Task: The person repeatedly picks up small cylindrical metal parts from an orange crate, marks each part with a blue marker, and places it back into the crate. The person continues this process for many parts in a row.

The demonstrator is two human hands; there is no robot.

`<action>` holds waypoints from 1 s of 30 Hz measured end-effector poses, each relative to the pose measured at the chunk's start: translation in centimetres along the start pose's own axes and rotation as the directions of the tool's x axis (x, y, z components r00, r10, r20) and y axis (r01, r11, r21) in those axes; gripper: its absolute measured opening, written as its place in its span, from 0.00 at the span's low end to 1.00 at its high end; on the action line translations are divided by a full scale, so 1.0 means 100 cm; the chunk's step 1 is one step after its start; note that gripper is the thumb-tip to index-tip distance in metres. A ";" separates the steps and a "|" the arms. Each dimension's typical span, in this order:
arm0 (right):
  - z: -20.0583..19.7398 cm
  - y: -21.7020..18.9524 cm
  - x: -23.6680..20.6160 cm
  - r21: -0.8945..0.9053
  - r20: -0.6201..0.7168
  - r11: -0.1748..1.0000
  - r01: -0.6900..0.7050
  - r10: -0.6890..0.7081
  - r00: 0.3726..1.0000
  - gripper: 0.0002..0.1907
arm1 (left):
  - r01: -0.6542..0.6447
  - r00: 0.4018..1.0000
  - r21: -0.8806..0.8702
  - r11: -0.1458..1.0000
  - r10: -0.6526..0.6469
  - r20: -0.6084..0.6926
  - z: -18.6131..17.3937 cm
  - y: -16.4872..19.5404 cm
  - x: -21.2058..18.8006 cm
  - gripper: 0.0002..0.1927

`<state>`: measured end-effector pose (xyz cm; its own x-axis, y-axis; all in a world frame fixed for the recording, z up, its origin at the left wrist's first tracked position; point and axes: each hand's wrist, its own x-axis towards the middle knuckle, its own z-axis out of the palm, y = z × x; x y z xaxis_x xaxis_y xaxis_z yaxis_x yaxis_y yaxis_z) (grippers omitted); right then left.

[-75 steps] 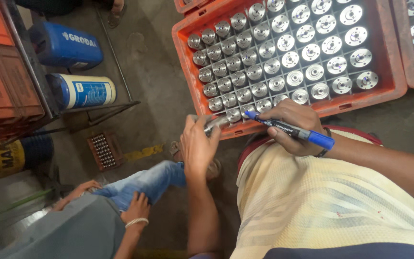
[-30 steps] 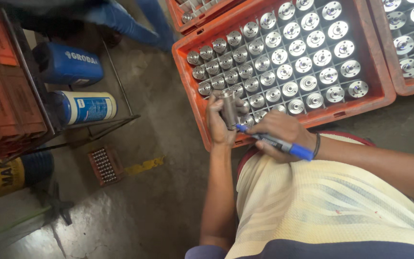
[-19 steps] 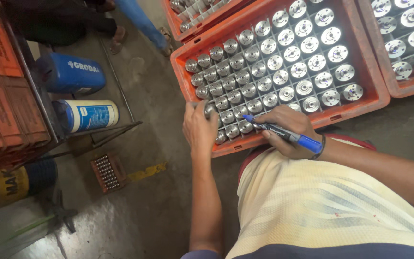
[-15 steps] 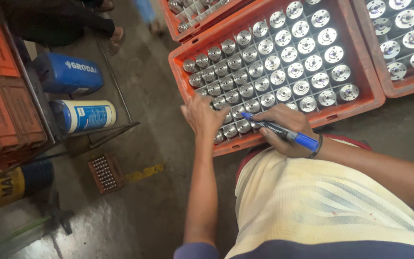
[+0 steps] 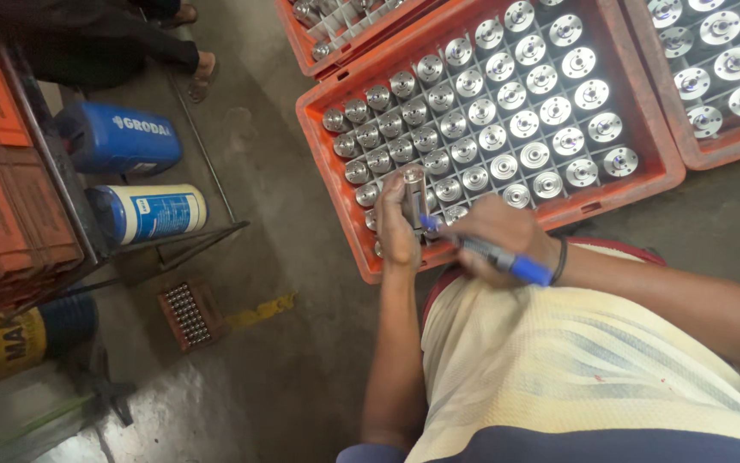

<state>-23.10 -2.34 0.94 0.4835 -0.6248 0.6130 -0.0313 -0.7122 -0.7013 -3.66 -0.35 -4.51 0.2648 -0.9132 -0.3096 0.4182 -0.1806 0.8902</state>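
Left hand (image 5: 397,225) now grips a metal cylinder (image 5: 414,187) lifted clear of the orange crate (image 5: 644,163); right hand (image 5: 498,244), clasping a blue marker (image 5: 490,254), has brought its tip against it.

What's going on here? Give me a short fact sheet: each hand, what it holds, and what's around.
left hand: holds a shiny metal cylinder upright over the near edge of the crate
right hand: grips a blue marker, tip towards the cylinder
orange crate: on the floor, its grid filled with similar metal parts
more crates: one beyond, one to the right
left side: blue canister and white-and-blue canister lying on a rack
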 end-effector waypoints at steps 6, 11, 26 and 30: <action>-0.003 0.000 -0.008 0.027 0.048 0.995 -0.097 0.096 0.994 0.14 | 0.027 1.000 -0.047 0.999 -0.027 -0.003 -0.002 0.006 -0.001 0.15; -0.002 -0.003 -0.008 0.015 0.062 0.996 -0.091 0.090 0.994 0.15 | 0.016 0.997 -0.248 0.969 0.004 0.078 -0.004 -0.006 0.008 0.15; -0.023 -0.009 -0.016 0.025 -0.047 0.967 -0.254 0.255 0.966 0.15 | -0.173 0.936 0.981 0.092 0.326 0.135 0.009 0.051 0.010 0.21; -0.028 -0.013 -0.016 0.035 -0.073 0.963 -0.268 0.270 0.960 0.15 | -0.273 0.902 0.956 0.106 0.374 0.216 0.009 0.063 0.019 0.21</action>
<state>-26.32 -1.29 1.86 0.3922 -0.8154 0.4259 -0.1287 -0.5070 -0.8523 -1.31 -3.52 0.81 0.2077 -0.9700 0.1262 -0.8585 -0.1189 0.4988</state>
